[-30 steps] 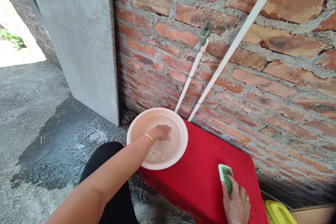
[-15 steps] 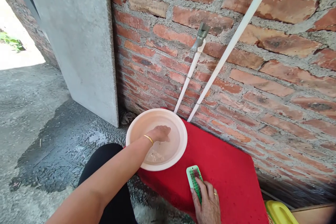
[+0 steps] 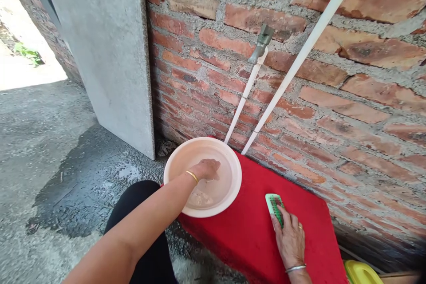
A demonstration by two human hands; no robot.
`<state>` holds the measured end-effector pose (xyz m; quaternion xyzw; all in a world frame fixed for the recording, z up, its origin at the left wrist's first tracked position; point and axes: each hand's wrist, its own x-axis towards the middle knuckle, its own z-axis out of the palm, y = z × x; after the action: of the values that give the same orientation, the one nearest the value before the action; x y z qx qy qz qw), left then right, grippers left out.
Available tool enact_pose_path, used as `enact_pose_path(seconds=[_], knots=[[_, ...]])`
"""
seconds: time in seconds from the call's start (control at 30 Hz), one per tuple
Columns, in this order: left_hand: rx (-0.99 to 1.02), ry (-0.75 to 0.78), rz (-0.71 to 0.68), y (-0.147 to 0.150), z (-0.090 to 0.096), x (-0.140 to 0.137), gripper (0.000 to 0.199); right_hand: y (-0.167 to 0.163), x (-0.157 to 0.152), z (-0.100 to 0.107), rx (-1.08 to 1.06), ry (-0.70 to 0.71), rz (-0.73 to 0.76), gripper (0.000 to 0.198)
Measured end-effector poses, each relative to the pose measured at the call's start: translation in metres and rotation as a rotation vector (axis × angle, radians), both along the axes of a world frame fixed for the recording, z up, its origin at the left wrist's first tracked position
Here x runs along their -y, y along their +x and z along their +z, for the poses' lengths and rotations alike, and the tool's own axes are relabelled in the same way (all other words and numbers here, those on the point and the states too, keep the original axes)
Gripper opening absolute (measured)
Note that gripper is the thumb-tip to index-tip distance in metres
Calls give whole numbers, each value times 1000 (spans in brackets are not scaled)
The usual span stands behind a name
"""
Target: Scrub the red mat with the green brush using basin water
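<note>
My left hand (image 3: 209,169), with a gold bangle at the wrist, dips into the shallow clear water of a pale pink basin (image 3: 173,164). Its fingers are stretched out and I see nothing held in them; the fingertips are partly under water. The basin rests on the left end of a red cloth (image 3: 246,235). Farther right, my right hand (image 3: 290,235) grips a light green scrubbing brush (image 3: 273,202) against that cloth. Thumb and fingers lie along the brush's sides and cover its near end.
Behind the cloth stands a brick wall (image 3: 289,142) with white pipes and a grey tap (image 3: 262,43). A grey slab (image 3: 109,53) leans at the left over wet concrete floor (image 3: 83,177). A yellow plastic thing (image 3: 361,271) shows at the lower right.
My right hand has moved the scrubbing brush right and away from me across the red cloth. My left hand stays in the basin. The view has shifted slightly.
</note>
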<state>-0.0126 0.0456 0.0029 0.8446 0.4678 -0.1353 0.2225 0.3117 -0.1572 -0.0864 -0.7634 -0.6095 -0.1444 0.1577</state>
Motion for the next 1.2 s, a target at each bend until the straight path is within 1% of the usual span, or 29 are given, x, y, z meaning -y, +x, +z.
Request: enact_pose_path(seconds=[0.07, 0.17, 0.27, 0.37, 0.67, 1.0, 1.2], knots=[[2, -4, -8, 0, 0, 0, 41, 15, -4, 0, 29, -15, -57, 73], [8, -10, -3, -1, 1, 0, 40, 31, -7, 0, 52, -45, -144, 72], [7, -14, 4, -1, 4, 1, 39, 42, -9, 1, 45, -58, -215, 68], [7, -13, -2, -1, 5, 2, 39, 46, -11, 3, 33, -71, -247, 67], [16, 8, -2, 0, 1, 2, 39, 45, -10, 7, 40, -130, -306, 65], [4, 13, -26, -1, 0, 1, 43, 45, -6, 5, 38, -124, -320, 65], [-8, 8, -16, -1, 5, 3, 40, 45, -7, 6, 46, -114, -317, 66]])
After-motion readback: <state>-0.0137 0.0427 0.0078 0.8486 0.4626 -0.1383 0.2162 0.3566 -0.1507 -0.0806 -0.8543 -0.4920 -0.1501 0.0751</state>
